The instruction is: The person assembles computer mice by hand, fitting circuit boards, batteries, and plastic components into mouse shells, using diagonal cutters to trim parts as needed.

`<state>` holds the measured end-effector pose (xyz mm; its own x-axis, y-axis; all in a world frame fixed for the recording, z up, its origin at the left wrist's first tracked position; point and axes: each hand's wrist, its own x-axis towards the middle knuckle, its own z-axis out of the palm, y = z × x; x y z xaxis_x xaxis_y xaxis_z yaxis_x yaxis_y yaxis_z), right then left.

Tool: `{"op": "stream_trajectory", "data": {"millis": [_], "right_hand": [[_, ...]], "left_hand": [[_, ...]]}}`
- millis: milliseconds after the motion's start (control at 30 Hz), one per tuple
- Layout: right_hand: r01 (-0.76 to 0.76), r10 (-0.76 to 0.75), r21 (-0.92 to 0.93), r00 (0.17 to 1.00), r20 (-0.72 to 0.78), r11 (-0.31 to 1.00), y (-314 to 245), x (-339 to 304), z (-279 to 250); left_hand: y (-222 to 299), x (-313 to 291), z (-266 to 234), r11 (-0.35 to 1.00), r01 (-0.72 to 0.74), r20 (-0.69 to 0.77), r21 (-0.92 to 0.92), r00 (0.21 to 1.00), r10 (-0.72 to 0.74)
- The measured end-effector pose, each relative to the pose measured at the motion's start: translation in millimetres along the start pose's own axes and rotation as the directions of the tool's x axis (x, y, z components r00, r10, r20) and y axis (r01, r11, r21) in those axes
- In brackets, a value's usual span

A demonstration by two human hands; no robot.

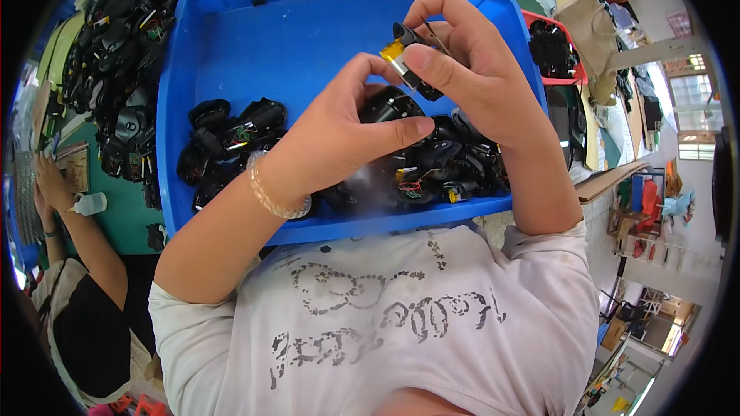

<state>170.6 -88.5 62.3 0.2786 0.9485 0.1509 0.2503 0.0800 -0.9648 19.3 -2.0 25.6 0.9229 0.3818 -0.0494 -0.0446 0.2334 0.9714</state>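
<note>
My left hand is closed around a glossy black rounded plastic shell, its thumb along the near side. Just right of it and a little farther away, my right hand pinches a small black electronic part between thumb and fingers. A silver battery pack with yellow tape shows on that part, and a thin wire runs by the fingers. Both hands are above a large blue tray. Black plastic parts with wires and yellow-taped pieces lie beneath them, partly hidden by my left hand.
More black parts lie at the tray's near left. A big heap of black housings is on the green table left of it. A red bin stands at right. A co-worker's hands are at far left, beside a small bottle.
</note>
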Motion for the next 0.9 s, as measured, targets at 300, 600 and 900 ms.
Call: {"op": "stream_trajectory", "data": {"millis": [300,600,900], "right_hand": [[-0.169,0.185,-0.105,0.966,0.179,0.980,-6.4,1.2,-15.1],[-0.194,0.129,0.153,0.925,0.358,0.969,3.8,-0.1,-5.8],[-0.023,0.079,-0.334,0.985,0.155,0.942,-3.8,-3.4,-5.1]], "left_hand": [[-6.5,9.3,-10.8,0.883,-0.246,-0.135,0.401,0.937,0.322],[-3.2,8.7,-22.5,0.848,0.382,0.363,-0.367,0.898,-0.247],[-11.7,6.8,-13.2,0.899,0.294,0.215,-0.326,0.949,-0.232]]}}
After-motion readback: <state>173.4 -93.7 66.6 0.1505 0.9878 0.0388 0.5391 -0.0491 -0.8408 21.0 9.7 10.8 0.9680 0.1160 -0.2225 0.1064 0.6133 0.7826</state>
